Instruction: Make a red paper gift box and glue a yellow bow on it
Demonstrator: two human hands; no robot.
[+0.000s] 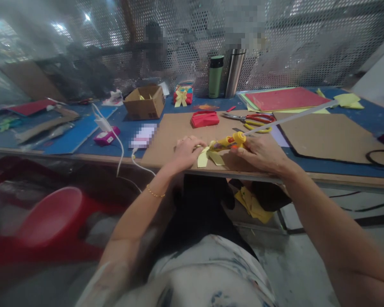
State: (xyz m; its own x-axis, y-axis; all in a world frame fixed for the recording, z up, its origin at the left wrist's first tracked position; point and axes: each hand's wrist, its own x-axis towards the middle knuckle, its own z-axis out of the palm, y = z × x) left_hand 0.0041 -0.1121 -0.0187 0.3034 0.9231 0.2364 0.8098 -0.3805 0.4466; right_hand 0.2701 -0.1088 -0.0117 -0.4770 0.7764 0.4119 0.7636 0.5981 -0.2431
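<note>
My right hand (262, 152) is closed around a yellow glue gun (225, 143), and a long whitish glue stick (291, 117) juts from its back end. The nozzle points left, down at a pale yellow paper bow (203, 158). Fingers of my left hand (189, 151) pinch the bow's left side against the cardboard sheet (166, 132); the nozzle tip is hidden among the bow's folds. Just beyond the hands lies a red folded paper piece (205, 119). Red-handled pliers (259, 118) and yellow-handled scissors (257, 127) rest to its right.
Toward the back stand an open cardboard box (144, 102), a red gift box with a yellow bow (183, 94), a green tumbler (215, 76) and a steel flask (235, 73). Coloured sheets (286, 99) lie at right. White cables (121, 149) hang over the edge. A red stool (53, 215) is at left.
</note>
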